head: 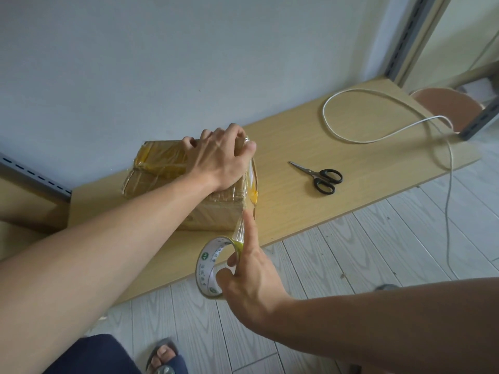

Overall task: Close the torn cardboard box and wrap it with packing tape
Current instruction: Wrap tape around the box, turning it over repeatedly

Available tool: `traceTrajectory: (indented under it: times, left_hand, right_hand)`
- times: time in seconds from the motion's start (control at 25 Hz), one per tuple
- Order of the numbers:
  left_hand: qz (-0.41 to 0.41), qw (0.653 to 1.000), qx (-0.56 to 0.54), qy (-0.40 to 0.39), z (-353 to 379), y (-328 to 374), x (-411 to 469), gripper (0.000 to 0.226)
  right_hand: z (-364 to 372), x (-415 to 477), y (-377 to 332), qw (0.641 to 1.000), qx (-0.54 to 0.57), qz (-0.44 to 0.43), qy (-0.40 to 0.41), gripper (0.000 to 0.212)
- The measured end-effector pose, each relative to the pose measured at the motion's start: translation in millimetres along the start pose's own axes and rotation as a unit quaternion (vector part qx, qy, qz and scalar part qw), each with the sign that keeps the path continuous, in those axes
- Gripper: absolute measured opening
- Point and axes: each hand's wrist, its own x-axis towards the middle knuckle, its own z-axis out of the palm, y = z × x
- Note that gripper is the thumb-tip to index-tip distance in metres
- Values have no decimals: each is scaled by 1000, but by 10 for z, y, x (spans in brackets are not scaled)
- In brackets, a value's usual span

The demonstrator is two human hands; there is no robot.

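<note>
A brown cardboard box [159,174], closed and covered in shiny tape, lies on a low wooden board [310,201] against the wall. My left hand [218,160] lies on the box's top right corner, thumb and fingers pinching the tape end there. A clear strip of tape [248,184] runs down the box's right edge to the tape roll [209,265]. My right hand [251,282] grips the roll in front of the box, index finger stretched up along the strip.
Black-handled scissors [321,176] lie on the board right of the box. A white cord [359,117] loops over the board's far right end. A grey slotted metal post [410,36] stands at the back right. My sandalled foot [162,354] is on the grey plank floor.
</note>
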Motion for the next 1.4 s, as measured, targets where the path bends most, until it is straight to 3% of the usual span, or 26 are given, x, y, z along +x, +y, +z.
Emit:
traceTrajectory:
  times: [0.08,0.12,0.24,0.32,0.48,0.68,0.8,0.88,1.0,1.04,1.28,1.4]
  left_hand:
    - [37,979,-166,-116,-294,-148,-3,81]
    - [61,971,-167,-159,-448,-300,-14,99]
    - [80,962,87,-246,-684,-772,-185,133]
    - [76,958,147,-234,-650,-882,-281,136]
    - [6,964,186,-189,-566,-775,-471,135]
    - [-141,957,169,-191,-504,-510,-565,131]
    - [-174,938,195,-228,-539,-463,-539,127]
    - [-115,955,191,-197,-562,-490,-516,115]
    - [158,972,135,-115,-437,-500,-489,93]
    - [194,967,116,-118,-367,-484,-500,89]
    - [122,987,80,-72,-188,-497,-445,75]
    - [58,995,69,-36,-154,-442,-348,73]
  right_hand:
    - [-46,-15,-8,1000,12,3,-5,106]
    - [-88,-33,-6,1000,17,0,-15,106]
    - [-174,-115,-3,998,23,0,-53,101]
    - [-178,-129,1,998,18,8,-56,101]
    - [-235,50,-13,999,32,23,-9,94]
    - [-464,404,-145,972,219,78,33,81]
    - [-592,506,-113,974,201,73,68,70]
    - [-638,546,-52,977,190,68,70,67]
    - [-628,593,1,984,162,48,60,66]
    - [-624,607,18,986,152,39,59,65]
    - [-621,696,64,985,143,57,81,51]
    - [-691,844,6,951,272,115,95,46]
